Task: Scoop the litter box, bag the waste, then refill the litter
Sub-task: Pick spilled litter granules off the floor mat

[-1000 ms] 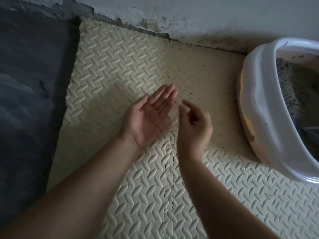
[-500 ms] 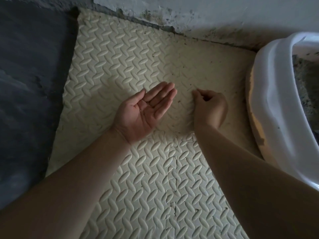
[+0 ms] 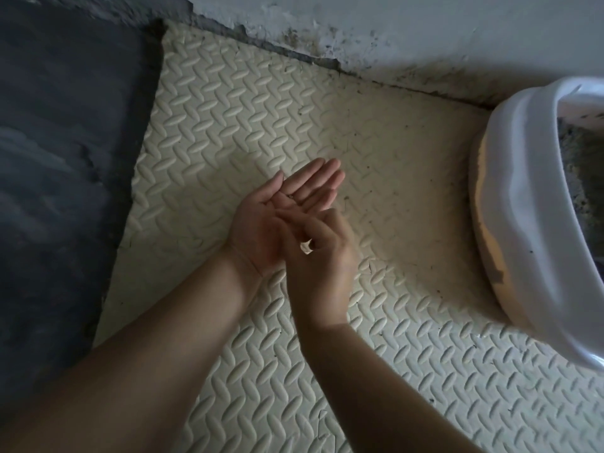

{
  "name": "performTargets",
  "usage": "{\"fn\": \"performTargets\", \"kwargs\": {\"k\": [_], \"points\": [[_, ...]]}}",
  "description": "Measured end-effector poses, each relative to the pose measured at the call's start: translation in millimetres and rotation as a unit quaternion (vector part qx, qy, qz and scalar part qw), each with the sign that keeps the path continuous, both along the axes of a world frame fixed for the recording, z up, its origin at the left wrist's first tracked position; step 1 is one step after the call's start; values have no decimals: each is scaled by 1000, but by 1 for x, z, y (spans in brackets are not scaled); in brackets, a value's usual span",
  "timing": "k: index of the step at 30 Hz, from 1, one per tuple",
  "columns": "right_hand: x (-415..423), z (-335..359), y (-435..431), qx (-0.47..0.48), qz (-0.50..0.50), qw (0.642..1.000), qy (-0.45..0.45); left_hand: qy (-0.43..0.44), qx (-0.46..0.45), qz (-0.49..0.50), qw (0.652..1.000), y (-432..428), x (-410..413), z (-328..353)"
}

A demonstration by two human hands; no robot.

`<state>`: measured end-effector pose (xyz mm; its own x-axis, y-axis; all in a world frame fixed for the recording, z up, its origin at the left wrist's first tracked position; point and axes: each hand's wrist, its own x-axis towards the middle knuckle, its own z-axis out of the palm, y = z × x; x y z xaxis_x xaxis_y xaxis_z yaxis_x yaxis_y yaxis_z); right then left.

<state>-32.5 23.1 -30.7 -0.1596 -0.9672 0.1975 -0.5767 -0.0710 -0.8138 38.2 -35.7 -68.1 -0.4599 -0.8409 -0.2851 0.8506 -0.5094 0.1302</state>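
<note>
The litter box [image 3: 523, 223] sits at the right edge of the frame and is cut off by it. It has a broad white rim over a tan base, and a soiled patch shows low on its side. Grey litter [image 3: 585, 165] lies inside it, only a strip of it in view. The box rests on a cream mat [image 3: 228, 109] with a raised herringbone pattern. Dark specks are scattered over the mat, most thickly near the box and along the upper edge.

At the centre of the frame the left hand [image 3: 277, 217] is held palm up above the mat, well apart from the box. Its grip is fully slack, fingers straight and close together, and a few small dark grains [image 3: 289, 196] lie at the base of the fingers. The right hand [image 3: 323, 266] lies across the left palm from the lower right, back toward the camera, its fingers curled and touching the palm. It is blurred, so I cannot tell whether its grip has hold of anything. Both forearms are bare and come in from the bottom of the frame.

A dark floor [image 3: 58, 142] fills the left side beside the mat. A pale, grime-stained wall [image 3: 425, 34] runs across the top.
</note>
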Motion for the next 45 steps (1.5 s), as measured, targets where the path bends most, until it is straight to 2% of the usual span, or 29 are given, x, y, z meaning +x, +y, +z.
{"fn": "performTargets", "kwargs": {"k": [2, 5, 8, 12, 19, 26, 28, 30, 33, 35, 37, 41, 45], "points": [[3, 1, 2, 2, -12, 1000, -8, 5, 2, 12, 1000, 1, 0, -1], [-9, 7, -4, -13, -81, 996, -36, 69, -4, 0, 998, -1, 3, -2], [-40, 2, -28, 39, -156, 987, -14, 62, -8, 6, 998, -1, 5, -1], [-67, -11, -53, 122, -135, 982, 56, 81, 0, 8, 997, -1, 4, 2], [-69, -19, -54, 102, -146, 982, 64, 72, 3, 3, 997, 0, 4, 5], [-68, -23, -56, 72, -75, 977, 187, 68, 14, 1, 998, 0, 5, 4], [-64, -19, -57, 84, -91, 978, 166, 69, 16, -1, 998, -1, 5, 3], [-56, -10, -51, 35, -87, 989, 118, 61, 15, 0, 998, -2, 5, 0], [-33, 4, -23, -49, 12, 994, 96, 74, 7, 2, 997, -2, 3, -1], [-18, 5, -7, -52, 47, 995, 69, 26, 10, 4, 1000, -1, 1, -1], [-10, 2, -3, -40, 43, 997, 46, -14, 0, 11, 1000, 0, -1, 1], [-8, 1, -5, -17, 27, 999, 26, -3, -5, 16, 1000, 1, -1, 1], [-23, 4, -15, -38, -58, 998, 10, 65, -2, 7, 998, -2, 1, 1]]}}
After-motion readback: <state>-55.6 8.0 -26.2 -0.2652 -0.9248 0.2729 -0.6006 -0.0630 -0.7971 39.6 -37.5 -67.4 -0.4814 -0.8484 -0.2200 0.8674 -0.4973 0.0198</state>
